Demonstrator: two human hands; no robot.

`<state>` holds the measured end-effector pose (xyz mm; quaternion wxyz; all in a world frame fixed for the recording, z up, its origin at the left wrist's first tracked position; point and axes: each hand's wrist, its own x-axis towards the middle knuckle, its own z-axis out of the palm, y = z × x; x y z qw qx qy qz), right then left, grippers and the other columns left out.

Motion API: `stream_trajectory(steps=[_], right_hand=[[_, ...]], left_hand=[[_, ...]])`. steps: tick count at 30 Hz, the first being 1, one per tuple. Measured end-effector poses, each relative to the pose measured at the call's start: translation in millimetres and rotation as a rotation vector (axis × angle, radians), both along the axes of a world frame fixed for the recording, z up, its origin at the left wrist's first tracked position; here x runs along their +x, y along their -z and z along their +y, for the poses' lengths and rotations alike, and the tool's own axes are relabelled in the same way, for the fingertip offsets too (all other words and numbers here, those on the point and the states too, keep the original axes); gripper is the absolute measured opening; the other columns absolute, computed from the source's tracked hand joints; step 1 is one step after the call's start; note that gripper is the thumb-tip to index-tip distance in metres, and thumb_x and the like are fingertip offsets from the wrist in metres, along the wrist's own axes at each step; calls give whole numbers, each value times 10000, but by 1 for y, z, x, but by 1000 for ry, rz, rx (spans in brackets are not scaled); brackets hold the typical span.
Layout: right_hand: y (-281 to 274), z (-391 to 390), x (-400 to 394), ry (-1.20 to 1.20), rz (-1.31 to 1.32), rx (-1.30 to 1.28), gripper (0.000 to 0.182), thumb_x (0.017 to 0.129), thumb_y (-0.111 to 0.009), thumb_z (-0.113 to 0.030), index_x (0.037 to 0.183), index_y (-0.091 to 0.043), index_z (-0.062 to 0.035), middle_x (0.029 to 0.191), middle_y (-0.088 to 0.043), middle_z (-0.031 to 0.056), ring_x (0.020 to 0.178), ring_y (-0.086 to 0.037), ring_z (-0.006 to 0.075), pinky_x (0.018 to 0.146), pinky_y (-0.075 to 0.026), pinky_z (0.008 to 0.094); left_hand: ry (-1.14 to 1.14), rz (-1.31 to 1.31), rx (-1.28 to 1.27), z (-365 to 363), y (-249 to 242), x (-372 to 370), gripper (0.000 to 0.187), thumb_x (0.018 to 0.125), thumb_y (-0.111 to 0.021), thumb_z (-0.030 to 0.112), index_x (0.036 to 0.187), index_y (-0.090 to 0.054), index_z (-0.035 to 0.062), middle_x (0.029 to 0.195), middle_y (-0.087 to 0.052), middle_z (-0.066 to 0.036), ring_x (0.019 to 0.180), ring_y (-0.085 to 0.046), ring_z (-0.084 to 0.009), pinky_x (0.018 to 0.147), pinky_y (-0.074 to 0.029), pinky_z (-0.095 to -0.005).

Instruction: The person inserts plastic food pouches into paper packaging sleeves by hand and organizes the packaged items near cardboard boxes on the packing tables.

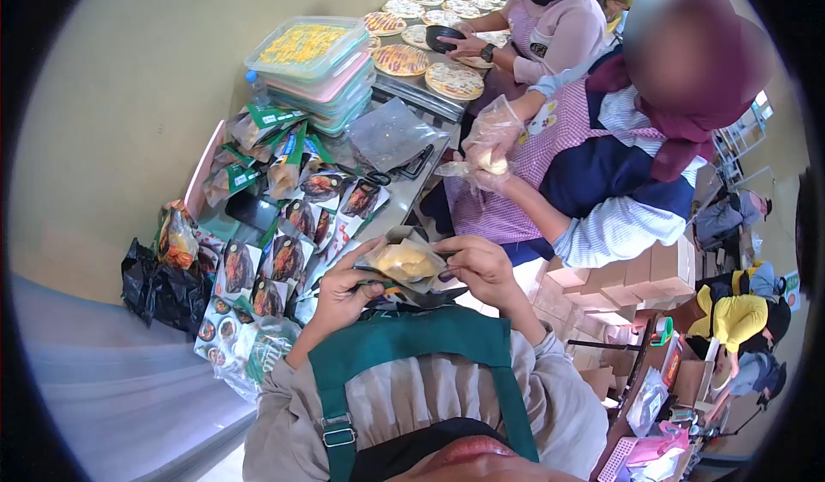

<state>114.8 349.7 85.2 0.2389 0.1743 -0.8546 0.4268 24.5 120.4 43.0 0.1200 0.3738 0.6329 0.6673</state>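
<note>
My left hand (pixel 342 286) and my right hand (pixel 483 269) grip opposite sides of a food pouch (pixel 407 263) in front of my green apron (pixel 404 340). The pouch has a clear front, and yellowish pieces show inside it; their kind I cannot make out. My left thumb lies along its lower edge, while the right fingers close on its right edge. Printed packs (pixel 288 257) with pictures of food cover the table to the left of my left hand. Green-topped pouches (pixel 258 121) are heaped behind them.
Stacked plastic containers (pixel 320 95) stand at the back, the top one (pixel 301 44) holding yellow bits. Scissors (pixel 375 178) lie near a metal tray (pixel 395 134). Pizzas (pixel 454 81) line the far table. A gloved co-worker (pixel 490 138) holds something pale at right; another holds a black bowl (pixel 444 39).
</note>
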Motion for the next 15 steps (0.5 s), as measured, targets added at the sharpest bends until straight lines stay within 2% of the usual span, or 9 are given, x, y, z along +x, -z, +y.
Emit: stream_trajectory(steps=[6,9,12,15], right_hand=[[-4,4,-6,39,-63,-36,171,638,-657,54,723,-519,-1,964,-620,138,859,-610,269,691,-482,332],[-6,8,-7,32,-105,-60,173,639,-660,55,727,-522,-2,990,-613,144,885,-606,272,706,-482,326],[-10,15,-8,1,-131,-34,179,641,-676,15,727,-520,0,1032,-596,160,923,-593,297,748,-476,338],[-21,22,-14,-92,-144,-43,162,669,-670,-49,750,-540,5,1076,-576,173,970,-569,326,795,-461,357]], left_hand=[[0,-86,-36,8,-5,-2,193,758,-675,151,849,-663,-19,1146,-551,-240,1114,-519,-304,914,-383,-334],[-10,-47,1,14,-4,-4,177,769,-663,126,858,-654,-28,1108,-574,-234,1104,-529,-294,905,-393,-334],[-72,-25,25,18,-7,-2,202,785,-668,176,826,-655,-21,844,-632,-117,785,-594,-180,708,-440,-282],[-100,-84,37,20,-9,-4,183,785,-668,159,827,-656,-18,804,-625,-88,741,-576,-158,679,-432,-266]])
